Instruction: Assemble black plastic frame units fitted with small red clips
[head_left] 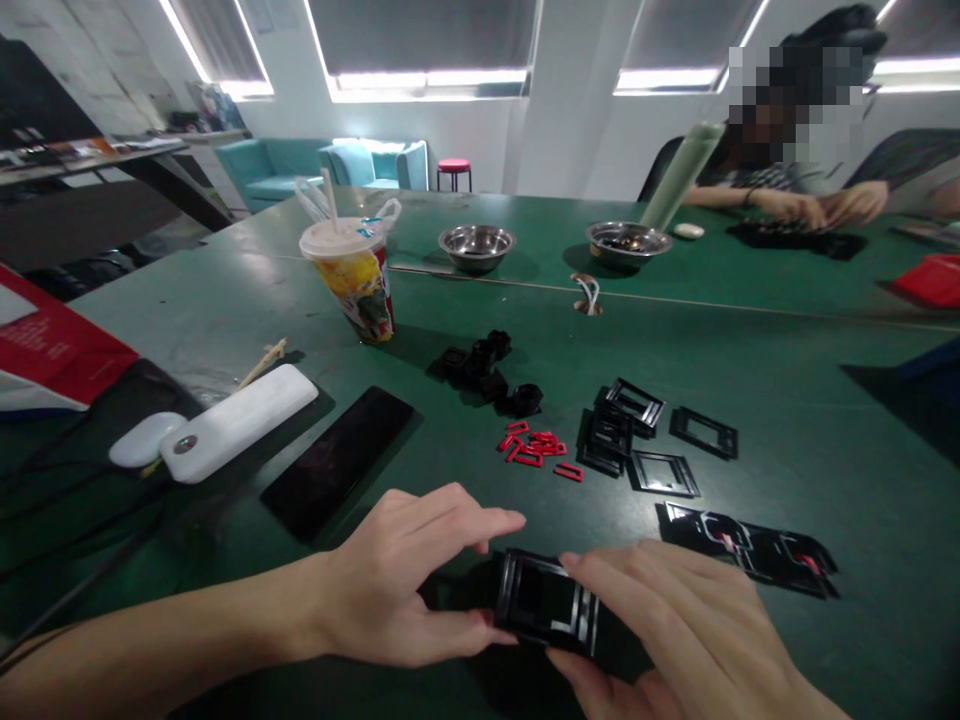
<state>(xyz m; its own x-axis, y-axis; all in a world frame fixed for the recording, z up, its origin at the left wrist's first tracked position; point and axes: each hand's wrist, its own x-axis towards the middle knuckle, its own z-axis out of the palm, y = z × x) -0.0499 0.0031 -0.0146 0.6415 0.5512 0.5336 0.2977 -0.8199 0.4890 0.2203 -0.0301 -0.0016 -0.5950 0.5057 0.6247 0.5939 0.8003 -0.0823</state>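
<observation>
Low at the front of the table, a black rectangular plastic frame (546, 600) with a window-like middle is tilted between my hands. My right hand (675, 620) grips its right end, index finger on the upper edge and thumb below. At the left end is my left hand (405, 575), thumb against the lower corner and index finger stretched out above the frame. Its other fingers are partly hidden. Just beyond lie small red rectangular rings (534, 446), several loose black frames (611, 430) and a cluster of black moulded parts (480, 365). Glossy black strips (750, 548) lie beyond my right hand.
A black phone (339, 460) and a white elongated device (240, 425) with cables lie left. Behind them stands a drink cup (352, 275) with a straw. Two metal bowls (477, 247) sit farther back. Across the green table, a person's hands (817, 208) handle dark parts.
</observation>
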